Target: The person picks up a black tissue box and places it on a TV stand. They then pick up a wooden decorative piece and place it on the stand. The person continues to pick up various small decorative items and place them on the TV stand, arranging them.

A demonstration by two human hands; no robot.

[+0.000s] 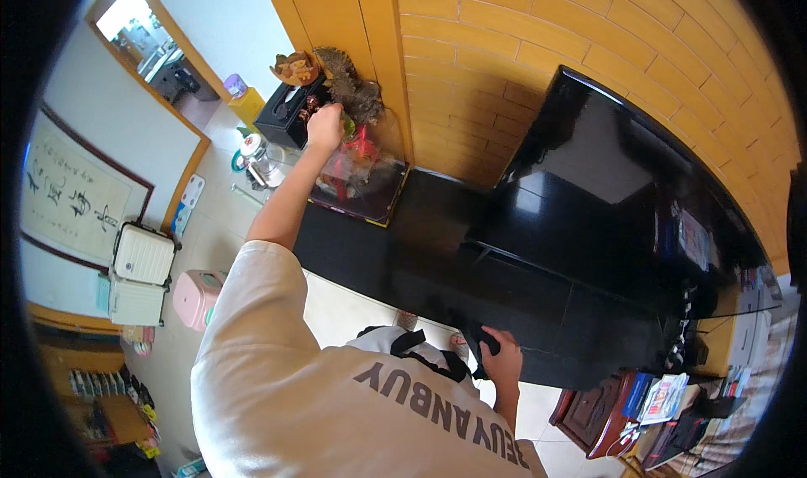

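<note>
My left hand (325, 128) reaches out to the upper left, its fingers curled over a clear-wrapped bundle with red ribbon (359, 147). Whether the fingers grip the wrap is hidden. Under the bundle is a dark flat box (381, 205), which lies on a long black cabinet top (353, 257). Beside that hand stand a black box (287, 115) and a rough grey-brown ornament (353, 87). Down by my waist, my right hand (504, 355) is closed around a black object (487, 345) whose kind I cannot make out.
A large black television (586, 163) stands on the cabinet against a tan brick-pattern wall (492, 11). A glass kettle (261, 159) sits left of my forearm. On the floor are a pink bin-like container (195, 298) and pale suitcases (145, 257). Books (662, 396) top a red-brown wooden cabinet (592, 415).
</note>
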